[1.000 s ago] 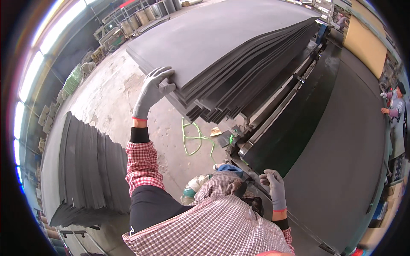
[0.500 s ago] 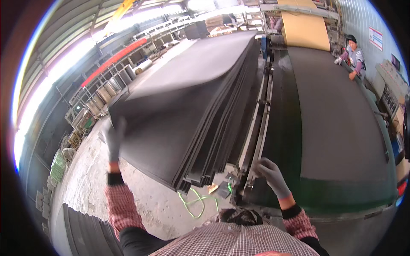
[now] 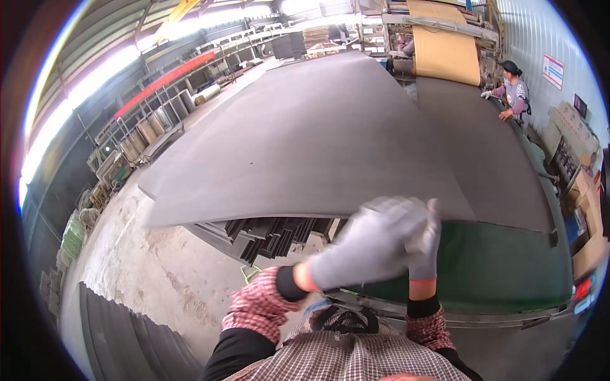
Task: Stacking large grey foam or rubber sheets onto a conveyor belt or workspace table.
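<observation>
A wide dark grey sheet (image 3: 298, 140) lies slantwise from above the stack on the left to the sheet on the belt at the right. Its near edge runs behind my gloved left hand (image 3: 365, 244), which has swung across to the right and is blurred. Close against it is my gloved right hand (image 3: 424, 254), with one digit pointing up and the other fingers mostly covered by the left hand. Whether either hand grips the edge cannot be made out. Below the sheet, the ends of the stacked dark sheets (image 3: 270, 238) stick out unevenly.
A second dark sheet (image 3: 489, 152) rests on the green belt (image 3: 495, 267). A co-worker (image 3: 513, 92) stands at the belt's far right side, near a control cabinet (image 3: 572, 136). Yellowish sheet material (image 3: 446, 54) hangs at the machine. More dark sheets (image 3: 127, 336) are at lower left.
My left hand has moved from the stack's left corner rightward to my right hand. The top sheet, lifted at its corner before, now spreads across toward the belt. The co-worker's head has turned.
</observation>
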{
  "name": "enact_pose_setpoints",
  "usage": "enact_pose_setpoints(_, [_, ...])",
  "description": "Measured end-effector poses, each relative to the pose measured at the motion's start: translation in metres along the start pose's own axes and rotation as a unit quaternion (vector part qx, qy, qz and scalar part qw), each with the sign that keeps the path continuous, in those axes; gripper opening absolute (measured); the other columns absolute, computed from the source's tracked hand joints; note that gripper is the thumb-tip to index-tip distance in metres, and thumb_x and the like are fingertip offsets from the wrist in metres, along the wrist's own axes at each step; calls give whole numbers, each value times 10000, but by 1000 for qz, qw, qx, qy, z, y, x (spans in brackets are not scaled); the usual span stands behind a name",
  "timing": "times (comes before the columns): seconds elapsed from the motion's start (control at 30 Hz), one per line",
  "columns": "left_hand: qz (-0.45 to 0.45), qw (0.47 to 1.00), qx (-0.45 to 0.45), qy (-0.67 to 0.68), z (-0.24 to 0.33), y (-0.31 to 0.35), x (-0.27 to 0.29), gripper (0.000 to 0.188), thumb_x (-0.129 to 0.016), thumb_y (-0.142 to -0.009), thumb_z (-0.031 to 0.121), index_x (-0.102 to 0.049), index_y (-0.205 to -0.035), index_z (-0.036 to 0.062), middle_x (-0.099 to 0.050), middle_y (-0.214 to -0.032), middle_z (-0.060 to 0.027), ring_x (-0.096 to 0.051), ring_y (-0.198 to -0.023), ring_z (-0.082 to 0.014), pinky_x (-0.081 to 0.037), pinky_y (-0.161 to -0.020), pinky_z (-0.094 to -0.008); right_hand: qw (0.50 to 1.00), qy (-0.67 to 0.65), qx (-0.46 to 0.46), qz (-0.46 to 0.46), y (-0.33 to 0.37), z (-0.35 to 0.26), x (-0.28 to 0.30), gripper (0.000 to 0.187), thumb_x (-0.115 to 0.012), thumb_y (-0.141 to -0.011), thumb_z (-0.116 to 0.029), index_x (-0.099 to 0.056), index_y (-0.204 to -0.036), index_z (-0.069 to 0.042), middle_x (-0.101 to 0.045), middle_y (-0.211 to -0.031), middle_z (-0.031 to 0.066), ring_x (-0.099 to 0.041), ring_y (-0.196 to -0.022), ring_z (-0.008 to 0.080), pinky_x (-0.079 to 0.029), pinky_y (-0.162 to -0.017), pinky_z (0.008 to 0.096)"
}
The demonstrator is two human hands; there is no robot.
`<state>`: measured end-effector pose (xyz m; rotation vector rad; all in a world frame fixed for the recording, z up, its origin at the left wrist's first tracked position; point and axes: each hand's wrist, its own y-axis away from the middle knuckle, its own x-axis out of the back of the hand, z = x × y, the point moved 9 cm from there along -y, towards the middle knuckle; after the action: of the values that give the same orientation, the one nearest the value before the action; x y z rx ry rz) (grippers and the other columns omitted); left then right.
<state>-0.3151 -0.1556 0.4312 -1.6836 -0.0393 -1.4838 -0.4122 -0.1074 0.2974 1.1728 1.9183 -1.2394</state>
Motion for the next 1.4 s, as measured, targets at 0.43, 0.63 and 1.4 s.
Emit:
enact_pose_setpoints(0.43, [79,733,652,-178,-173,385,156,607,-585,-821,472,-510,-1061,-80,-587,-955,-245,-550,-927,-390,-424,-797,-446,807,427,229,338,50,-299,166,393,-646,-766,-95,-573,-1121,56,-586,-1094,115,-560,-969,205,-415,-905,323])
enact_pose_setpoints(0.63, [243,703,666,57,-134,382,160,353,-665,-814,203,-551,-1019,-61,-622,-811,-53,-556,-647,-102,-460,-585,-267,725,535,273,337,102,-408,174,398,-631,-788,-82,-568,-1161,41,-592,-1115,91,-551,-993,183,-414,-888,293])
enact_pose_setpoints(1.4, [210,682,572,405,-166,273,-156,405,-565,-908,321,-587,-1066,-51,-604,-967,-43,-518,-838,-99,-436,-730,-237,701,378,356,490,297,-447,231,549,-574,-827,-367,-484,-1230,-6,-541,-1149,113,-532,-1028,241,-421,-903,364])
